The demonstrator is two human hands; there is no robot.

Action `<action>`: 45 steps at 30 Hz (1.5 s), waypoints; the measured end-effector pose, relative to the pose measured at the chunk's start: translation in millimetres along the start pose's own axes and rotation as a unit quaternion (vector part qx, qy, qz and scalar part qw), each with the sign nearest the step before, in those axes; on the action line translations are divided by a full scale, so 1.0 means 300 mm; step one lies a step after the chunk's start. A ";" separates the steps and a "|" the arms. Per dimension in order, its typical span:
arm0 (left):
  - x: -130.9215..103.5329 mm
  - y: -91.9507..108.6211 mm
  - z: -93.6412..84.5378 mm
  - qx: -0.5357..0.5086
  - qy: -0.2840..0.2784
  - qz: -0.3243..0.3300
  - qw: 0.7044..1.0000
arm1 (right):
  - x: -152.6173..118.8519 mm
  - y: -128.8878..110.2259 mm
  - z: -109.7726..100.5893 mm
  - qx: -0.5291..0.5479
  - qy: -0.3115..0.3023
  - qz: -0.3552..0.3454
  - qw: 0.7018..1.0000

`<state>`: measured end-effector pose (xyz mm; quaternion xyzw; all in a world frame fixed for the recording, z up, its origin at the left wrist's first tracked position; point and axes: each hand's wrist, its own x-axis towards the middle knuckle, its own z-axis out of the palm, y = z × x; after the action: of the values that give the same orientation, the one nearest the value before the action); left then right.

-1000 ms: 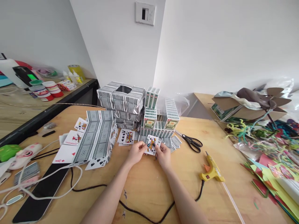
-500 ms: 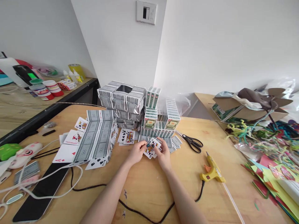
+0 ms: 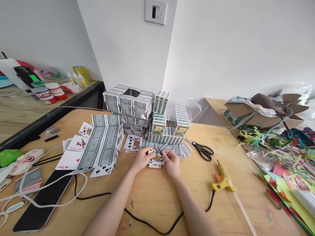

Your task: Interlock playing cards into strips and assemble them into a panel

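My left hand (image 3: 144,159) and my right hand (image 3: 172,161) meet at the middle of the table, pinching playing cards (image 3: 157,159) between them by their sides. The cards face up toward me, one a picture card, another sticking out below it. Behind my hands, several cards lie back up (image 3: 172,149) in front of the stacked green card boxes (image 3: 165,140). A small group of face-up cards (image 3: 133,143) rests left of my hands. Further left stands a folded panel made of joined cards (image 3: 100,141), with grey patterned backs showing.
A box-shaped build of cards (image 3: 129,105) stands at the back. To the right lie black scissors (image 3: 202,150) and a yellow glue gun (image 3: 223,178), its black cord (image 3: 145,224) crossing near my forearms. Coloured paper (image 3: 292,190) fills the right edge; a dark flat slab (image 3: 41,203) is front left.
The cards between my hands have turned from a slanted position to a more level one. My left fingers have shifted slightly, and both hands remain in nearly the same place.
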<state>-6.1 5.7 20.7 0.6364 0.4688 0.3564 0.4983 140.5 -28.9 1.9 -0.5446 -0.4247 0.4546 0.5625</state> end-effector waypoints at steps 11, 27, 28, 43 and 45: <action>0.001 -0.031 0.037 0.062 0.007 0.054 0.997 | -0.012 -0.007 0.008 -0.048 -0.083 0.009 0.995; 0.003 -0.034 0.055 0.207 0.077 0.111 0.969 | 0.007 -0.005 0.013 -0.093 -0.112 0.014 0.989; 0.003 -0.034 0.055 0.207 0.082 0.110 0.969 | 0.007 -0.006 0.012 -0.098 -0.111 0.013 0.989; 0.018 -0.048 0.048 0.116 0.167 0.044 0.978 | 0.005 -0.020 0.002 -0.027 -0.140 0.074 0.987; 0.018 -0.047 0.050 0.113 0.174 0.041 0.977 | 0.004 -0.016 0.006 -0.032 -0.133 0.054 0.989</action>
<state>5.8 7.2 3.1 0.6357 0.5588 0.4263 0.3192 139.3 -27.3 6.8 -0.5191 -0.4803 0.5390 0.4576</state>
